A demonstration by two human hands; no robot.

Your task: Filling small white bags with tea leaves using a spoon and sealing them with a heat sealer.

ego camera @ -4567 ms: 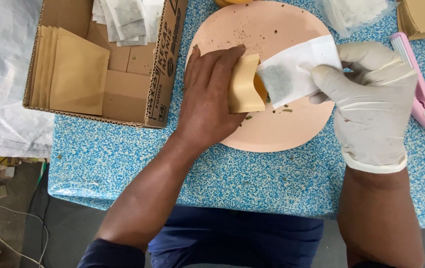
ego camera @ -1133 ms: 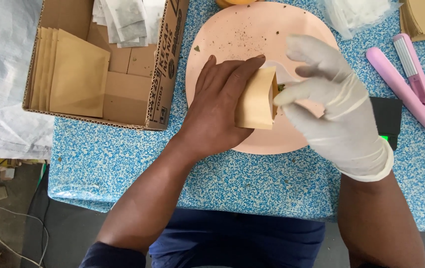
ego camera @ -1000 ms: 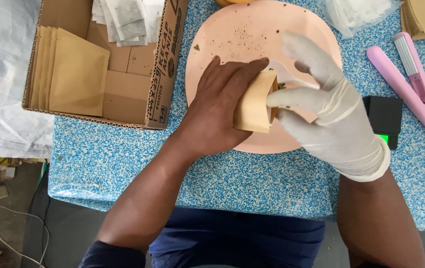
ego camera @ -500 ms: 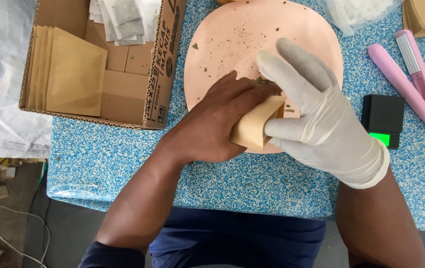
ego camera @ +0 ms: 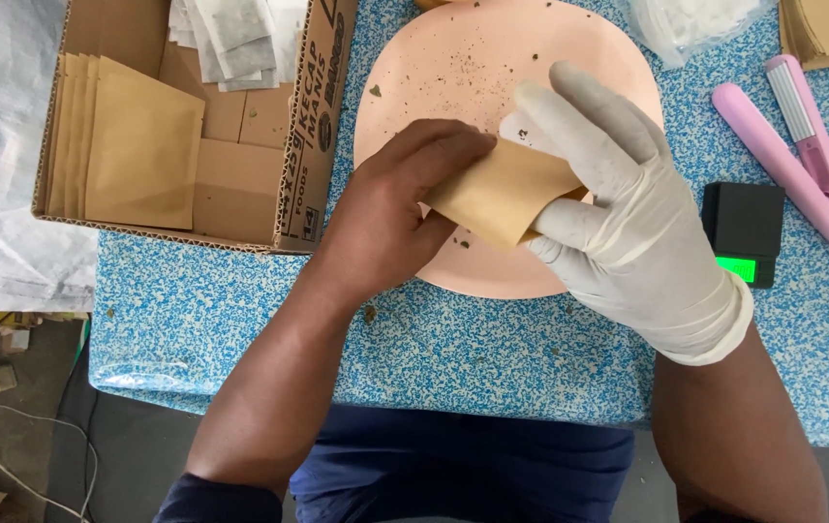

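In the head view, a cardboard box (ego camera: 240, 184) is seen holding a stack of brown paper pouches (ego camera: 129, 145) and several white sachets (ego camera: 240, 39); an exact count cannot be made. One brown pouch (ego camera: 502, 194) is held over the pink round tray (ego camera: 453, 58), pinched by the bare left hand (ego camera: 385, 213) and gripped by the white-gloved right hand (ego camera: 628, 223), both closed on it. One black scale (ego camera: 744, 232) and one pink sealer (ego camera: 802, 145) lie alongside on the blue speckled table (ego camera: 492, 349).

1. A small brown paper pouch (ego camera: 500, 192), flat and tilted with one corner pointing down, is held just above a pink round plate (ego camera: 453, 77).
2. The plate, speckled with dark crumbs, lies on a blue-and-white speckled table (ego camera: 492, 339).
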